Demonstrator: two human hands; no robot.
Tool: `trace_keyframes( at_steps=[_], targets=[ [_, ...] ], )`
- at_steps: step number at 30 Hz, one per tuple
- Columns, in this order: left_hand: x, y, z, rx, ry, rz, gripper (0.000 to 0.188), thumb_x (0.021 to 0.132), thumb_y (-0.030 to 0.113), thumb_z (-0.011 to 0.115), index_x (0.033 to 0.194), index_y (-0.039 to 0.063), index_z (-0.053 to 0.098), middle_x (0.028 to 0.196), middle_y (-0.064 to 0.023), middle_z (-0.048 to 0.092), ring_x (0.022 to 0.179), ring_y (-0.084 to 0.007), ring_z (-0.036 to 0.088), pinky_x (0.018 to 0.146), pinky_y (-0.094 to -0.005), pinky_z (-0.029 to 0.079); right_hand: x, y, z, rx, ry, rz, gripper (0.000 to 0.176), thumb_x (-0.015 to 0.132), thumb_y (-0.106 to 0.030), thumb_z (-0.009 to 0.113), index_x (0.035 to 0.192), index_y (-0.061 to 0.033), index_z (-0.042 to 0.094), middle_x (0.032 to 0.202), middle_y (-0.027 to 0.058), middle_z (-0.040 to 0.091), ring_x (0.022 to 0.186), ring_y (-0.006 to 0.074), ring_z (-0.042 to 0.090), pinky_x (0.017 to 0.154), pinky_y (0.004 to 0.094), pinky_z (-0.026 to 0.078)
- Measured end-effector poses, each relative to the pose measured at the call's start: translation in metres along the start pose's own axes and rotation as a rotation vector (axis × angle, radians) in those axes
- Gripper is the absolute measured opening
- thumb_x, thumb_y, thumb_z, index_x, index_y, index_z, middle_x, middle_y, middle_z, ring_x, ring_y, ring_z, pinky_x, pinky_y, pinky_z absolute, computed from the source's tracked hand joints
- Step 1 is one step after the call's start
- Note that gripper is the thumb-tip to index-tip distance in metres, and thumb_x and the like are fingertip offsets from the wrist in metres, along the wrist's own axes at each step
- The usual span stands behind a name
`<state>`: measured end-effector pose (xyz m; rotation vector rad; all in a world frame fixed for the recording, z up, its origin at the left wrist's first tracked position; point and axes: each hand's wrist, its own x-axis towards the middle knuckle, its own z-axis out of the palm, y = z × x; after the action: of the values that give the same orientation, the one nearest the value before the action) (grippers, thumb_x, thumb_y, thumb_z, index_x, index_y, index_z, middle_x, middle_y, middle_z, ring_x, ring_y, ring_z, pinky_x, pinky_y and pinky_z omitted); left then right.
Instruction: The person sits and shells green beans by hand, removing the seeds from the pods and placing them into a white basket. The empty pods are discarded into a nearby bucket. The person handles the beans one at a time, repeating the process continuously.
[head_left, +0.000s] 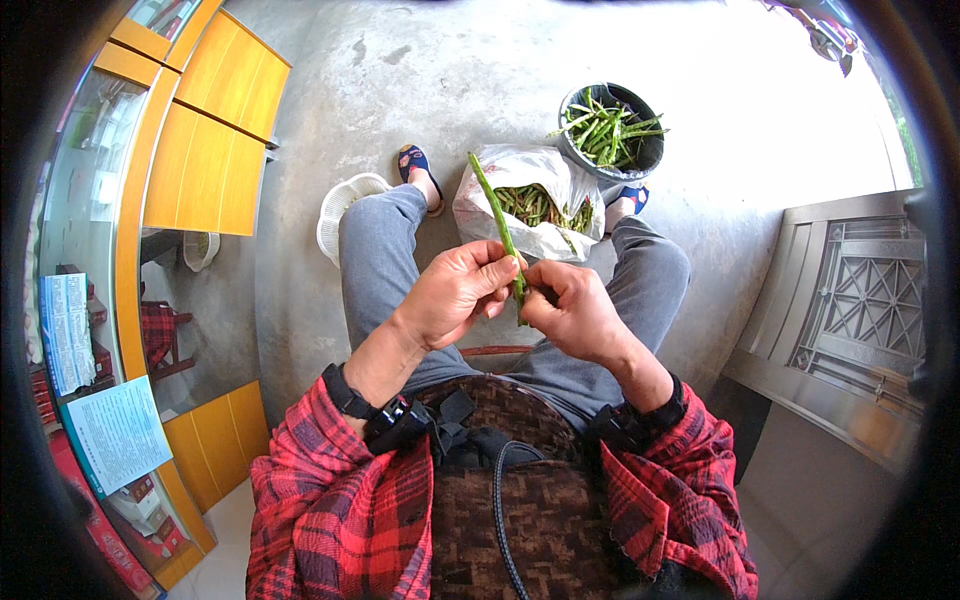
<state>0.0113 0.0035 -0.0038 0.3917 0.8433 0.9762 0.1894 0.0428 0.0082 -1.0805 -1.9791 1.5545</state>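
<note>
A long green bean pod slants up and away between my hands, above my knees. My left hand pinches it between thumb and fingers near its lower part. Fingers of my right hand close on the pod's near end, which they partly hide. Beyond my hands, a white plastic bag lies open on the floor between my feet, with many short bean pieces inside. Behind it to the right, a dark bucket holds many long green pods, some sticking out over the rim.
A white plastic basket stands on the concrete floor, partly hidden by my left leg. A wood-framed glass cabinet runs along the left. At the right is a metal door with a patterned panel.
</note>
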Motion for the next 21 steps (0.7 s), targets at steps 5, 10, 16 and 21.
trace_keyframes(
  at_steps=[5,10,16,21],
  targets=[
    [-0.001,-0.002,0.0,-0.098,-0.024,-0.025,0.023,0.089,0.022,0.062,0.1,0.003,0.058,0.078,0.0006,0.056,0.062,-0.0059,0.047,0.053,-0.0202,0.041,-0.001,-0.005,-0.005,0.172,-0.04,0.174,0.014,0.082,-0.011,0.058,0.079,0.0022,0.057,0.063,0.0023,0.056,0.059,0.0064,0.05,0.052,0.025,0.044],
    [0.001,-0.003,0.004,0.181,-0.03,0.038,0.021,0.087,0.02,0.064,0.098,0.004,0.056,0.082,-0.0002,0.057,0.063,-0.0069,0.052,0.052,-0.0204,0.044,-0.002,-0.008,-0.008,0.132,-0.015,0.162,0.016,0.084,-0.013,0.057,0.081,0.0027,0.058,0.065,0.0027,0.058,0.061,0.0067,0.052,0.054,0.0245,0.045],
    [-0.001,0.002,0.002,0.321,-0.006,0.038,0.016,0.087,0.01,0.06,0.099,-0.001,0.058,0.086,-0.0043,0.06,0.068,-0.0094,0.057,0.057,-0.0215,0.049,-0.002,0.002,-0.011,0.146,-0.024,0.19,0.019,0.084,-0.016,0.058,0.082,0.003,0.058,0.066,0.004,0.058,0.062,0.0074,0.051,0.054,0.0251,0.044],
    [-0.003,0.003,0.002,0.327,0.004,0.033,0.017,0.086,0.006,0.058,0.101,-0.003,0.058,0.087,-0.0056,0.06,0.07,-0.01,0.058,0.057,-0.0222,0.05,0.0,0.005,-0.013,0.081,-0.056,0.21,0.021,0.084,-0.017,0.058,0.084,0.0032,0.059,0.067,0.0042,0.059,0.063,0.0082,0.051,0.056,0.0253,0.045]
  ],
)
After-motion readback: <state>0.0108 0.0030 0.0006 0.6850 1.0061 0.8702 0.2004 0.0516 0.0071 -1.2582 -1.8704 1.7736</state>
